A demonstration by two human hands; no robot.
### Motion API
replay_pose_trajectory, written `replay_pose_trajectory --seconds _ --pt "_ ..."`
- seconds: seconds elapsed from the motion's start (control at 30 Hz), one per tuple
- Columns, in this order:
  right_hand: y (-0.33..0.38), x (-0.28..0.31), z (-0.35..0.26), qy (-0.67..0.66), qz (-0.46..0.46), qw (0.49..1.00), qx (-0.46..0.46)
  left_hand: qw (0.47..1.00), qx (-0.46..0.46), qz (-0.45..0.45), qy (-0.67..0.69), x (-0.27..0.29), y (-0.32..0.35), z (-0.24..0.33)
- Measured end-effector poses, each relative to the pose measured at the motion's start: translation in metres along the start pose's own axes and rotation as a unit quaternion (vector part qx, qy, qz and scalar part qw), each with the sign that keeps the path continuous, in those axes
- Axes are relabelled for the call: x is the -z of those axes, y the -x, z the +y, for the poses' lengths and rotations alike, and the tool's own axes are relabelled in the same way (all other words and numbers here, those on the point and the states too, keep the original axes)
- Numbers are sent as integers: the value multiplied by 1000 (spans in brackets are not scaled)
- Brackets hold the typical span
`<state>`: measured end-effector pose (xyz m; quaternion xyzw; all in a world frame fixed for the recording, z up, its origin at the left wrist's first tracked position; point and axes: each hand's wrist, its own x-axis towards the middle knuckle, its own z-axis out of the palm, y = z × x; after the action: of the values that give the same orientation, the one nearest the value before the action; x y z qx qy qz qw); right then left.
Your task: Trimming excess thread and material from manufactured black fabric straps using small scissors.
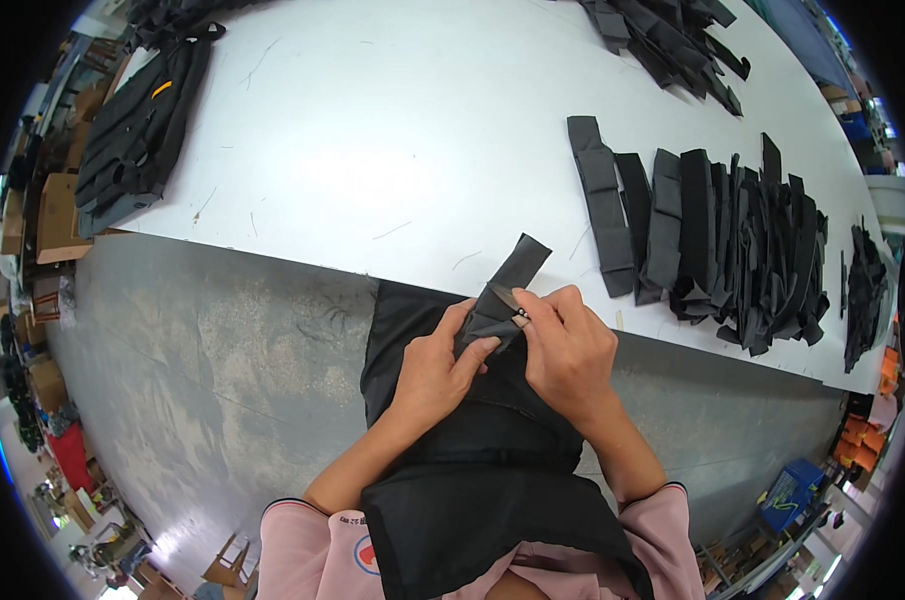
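- Black apron (493, 520) lies closest to me, spread below the fingers.
- Far to the fingers' upper left, I see a black bundle (138, 140) with an orange tab on the white table (343, 130).
- Left hand (435, 372): fingers narrowed on the dark strip, thumb pressing on top. I'd pinch close to the working spot so the cloth lies taut.
- My strip (521, 265) sits between both hands, its free end jutting up and right beyond the fingers.
- Metal tool, snips (505, 296) I judge, lies against the strip; I'd angle the tip shallowly, away from the left thumb, to spare the cloth.
- Right hand (576, 352): fingers closed around the snips; small, wrist-steady moves would suit.
- Right of the fingers, more strips (663, 225) lie in a row.
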<state>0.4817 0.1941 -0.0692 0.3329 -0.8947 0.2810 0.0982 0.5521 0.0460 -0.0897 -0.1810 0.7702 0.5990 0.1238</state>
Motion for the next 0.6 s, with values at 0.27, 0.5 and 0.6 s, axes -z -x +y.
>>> replay_pose_trajectory --seconds 0.27,0.5,0.6 --pt "1 -8 5 -210 1 966 -153 996 40 -43 73 2 -1 3" --pt "10 -16 20 -366 15 887 -282 896 112 -119 413 8 -11 0" --pt "13 -5 14 -421 23 853 -308 882 128 -129 435 11 -13 1"
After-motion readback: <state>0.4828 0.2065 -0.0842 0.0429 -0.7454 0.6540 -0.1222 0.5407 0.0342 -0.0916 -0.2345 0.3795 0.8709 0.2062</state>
